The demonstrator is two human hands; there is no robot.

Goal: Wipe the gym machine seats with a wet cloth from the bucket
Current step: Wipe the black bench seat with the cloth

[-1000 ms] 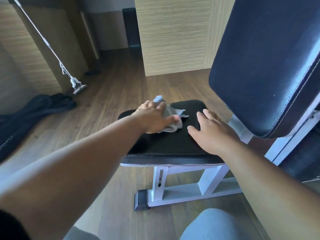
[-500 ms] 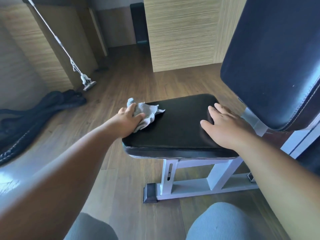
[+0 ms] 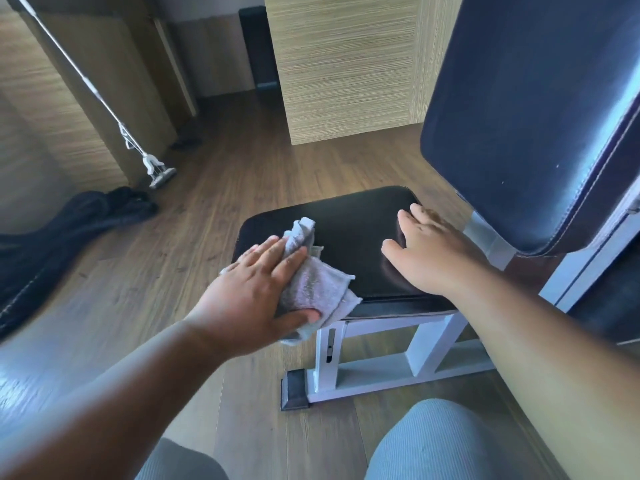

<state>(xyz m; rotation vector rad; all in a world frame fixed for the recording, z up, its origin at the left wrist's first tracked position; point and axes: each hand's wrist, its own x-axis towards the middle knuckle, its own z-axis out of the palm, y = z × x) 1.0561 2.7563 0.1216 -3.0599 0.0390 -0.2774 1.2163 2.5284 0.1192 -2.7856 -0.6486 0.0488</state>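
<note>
A black padded seat (image 3: 349,233) on a white metal frame (image 3: 374,362) stands in front of me. My left hand (image 3: 256,292) presses a crumpled grey cloth (image 3: 315,289) onto the seat's near left corner, fingers spread over it and thumb under its edge. The cloth hangs slightly over the seat's front edge. My right hand (image 3: 426,251) rests flat on the right side of the seat, fingers straight. The dark upright backrest pad (image 3: 530,109) rises at the right. No bucket is in view.
A mop (image 3: 152,168) leans against the wooden wall at the left, with a heap of thick black rope (image 3: 69,230) on the wood floor below it. A wood-panelled pillar (image 3: 346,64) stands behind the seat. My knees (image 3: 440,441) are at the bottom.
My left hand has swept the cloth from the seat's far middle to its left edge, then back toward the near left corner. My right hand stayed on the seat's right side.
</note>
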